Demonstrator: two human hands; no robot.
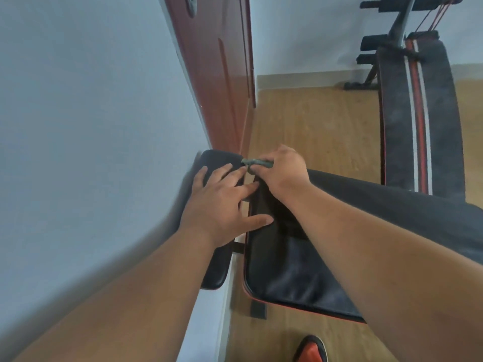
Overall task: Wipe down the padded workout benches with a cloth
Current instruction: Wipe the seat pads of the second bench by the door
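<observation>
A black padded bench with red piping runs across the lower middle; its long pad [292,273] and a smaller seat pad [218,273] are split by a narrow gap. My left hand [222,205] lies flat with fingers spread across the seat pad and the gap. My right hand [281,169] grips a small grey-green cloth [257,163] at the far end of the gap, above the long pad. A second black bench [394,118] with red and white stripes stands at the right.
A pale wall fills the left, and a reddish-brown door [222,74] stands beyond the bench. Foam rollers on a frame [376,43] sit at the second bench's far end. Wooden floor [313,126] lies between the benches. A red shoe [312,350] shows at the bottom.
</observation>
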